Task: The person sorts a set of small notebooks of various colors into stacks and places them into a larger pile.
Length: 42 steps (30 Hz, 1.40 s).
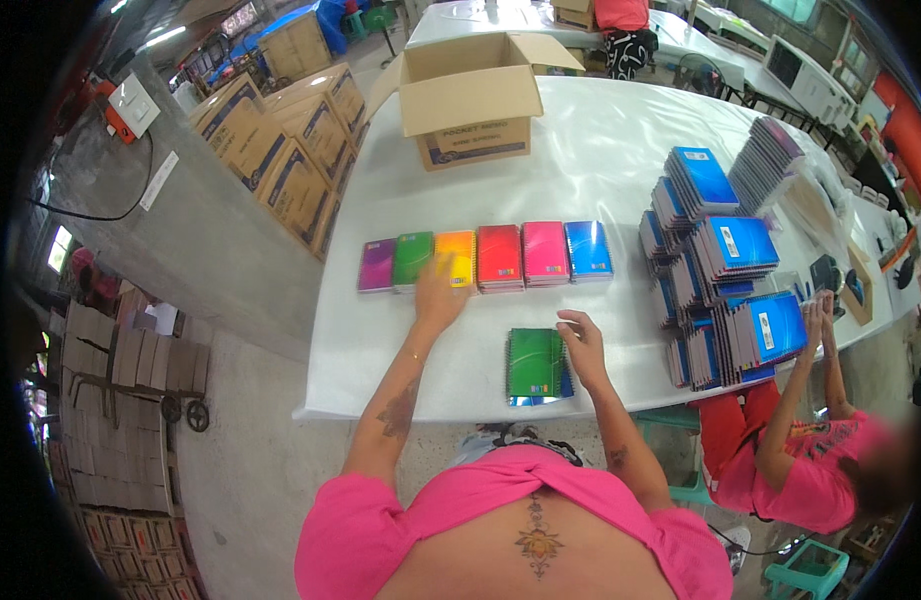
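A row of spiral notebook stacks lies across the table: purple (376,266), green (413,256), yellow (461,258), red (499,254), pink (545,252) and blue (588,250). Over the left part of the yellow stack is my left hand (440,292), its fingers stretched out on the top cover. Nearer to me, a green notebook (535,362) tops a small pile, with a blue cover edge showing beneath it. Beside that pile's right edge is my right hand (583,347), fingers apart and slightly curled, holding nothing visible.
An opened cardboard box (475,105) stands at the table's far side. Tall notebook stacks (735,250) fill the right side, where a co-worker (800,460) sits with both hands by them. Closed cartons (280,150) are piled left of the table, near a concrete pillar (230,220).
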{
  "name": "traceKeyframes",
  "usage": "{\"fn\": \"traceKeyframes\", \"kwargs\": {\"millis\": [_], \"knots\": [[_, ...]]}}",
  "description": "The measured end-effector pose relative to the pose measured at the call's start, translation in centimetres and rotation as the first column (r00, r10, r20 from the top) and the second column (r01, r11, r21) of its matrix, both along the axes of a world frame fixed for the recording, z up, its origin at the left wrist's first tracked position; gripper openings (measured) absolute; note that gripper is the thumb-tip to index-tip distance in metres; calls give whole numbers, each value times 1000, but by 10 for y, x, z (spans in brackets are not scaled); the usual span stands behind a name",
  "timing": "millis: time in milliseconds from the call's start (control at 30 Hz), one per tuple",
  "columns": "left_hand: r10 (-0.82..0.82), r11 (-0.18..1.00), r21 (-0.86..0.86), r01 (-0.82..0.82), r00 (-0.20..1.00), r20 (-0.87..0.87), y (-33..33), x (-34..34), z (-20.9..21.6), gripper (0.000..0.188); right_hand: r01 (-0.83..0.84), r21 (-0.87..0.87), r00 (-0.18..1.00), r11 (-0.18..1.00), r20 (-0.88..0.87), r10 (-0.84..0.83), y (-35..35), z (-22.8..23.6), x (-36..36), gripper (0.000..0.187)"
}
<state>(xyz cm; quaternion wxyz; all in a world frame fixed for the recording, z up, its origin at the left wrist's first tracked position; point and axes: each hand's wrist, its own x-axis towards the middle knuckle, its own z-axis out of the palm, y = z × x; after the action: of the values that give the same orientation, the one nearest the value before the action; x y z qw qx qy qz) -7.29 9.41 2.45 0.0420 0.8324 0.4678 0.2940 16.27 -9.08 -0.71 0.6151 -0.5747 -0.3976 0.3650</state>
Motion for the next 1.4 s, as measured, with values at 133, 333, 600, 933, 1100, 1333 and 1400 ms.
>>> {"fn": "traceKeyframes", "kwargs": {"millis": [133, 333, 600, 933, 1100, 1333, 1400], "knots": [[-203, 970, 105, 220, 967, -152, 3, -4, -13, 42, -125, -50, 992, 991, -27, 124, 12, 17, -16, 27], [-252, 967, -52, 248, 962, -101, 12, 1, -6, 24, -125, -71, 992, 990, -29, 123, 3, 4, -16, 27], [-92, 971, 230, 59, 986, 137, -1, 10, 13, 19, -142, -81, 958, 987, -263, 116, -2, 8, -16, 32], [-387, 921, -3, 391, 912, 136, -141, 46, 29, 43, -227, -31, 692, 973, -709, 139, -10, 38, -26, 41], [-390, 893, -212, 397, 918, 78, -166, 38, -15, 48, 366, -275, 726, 889, 682, -88, -37, -6, -37, 64], [-110, 972, 197, 130, 988, -108, -39, 73, -10, 45, 79, 163, 396, 983, 900, -181, 70, 20, -1, 69], [-194, 956, 178, 234, 957, -214, -2, 60, -16, 44, 32, 90, 347, 995, 933, -95, 100, 12, 7, 65]]}}
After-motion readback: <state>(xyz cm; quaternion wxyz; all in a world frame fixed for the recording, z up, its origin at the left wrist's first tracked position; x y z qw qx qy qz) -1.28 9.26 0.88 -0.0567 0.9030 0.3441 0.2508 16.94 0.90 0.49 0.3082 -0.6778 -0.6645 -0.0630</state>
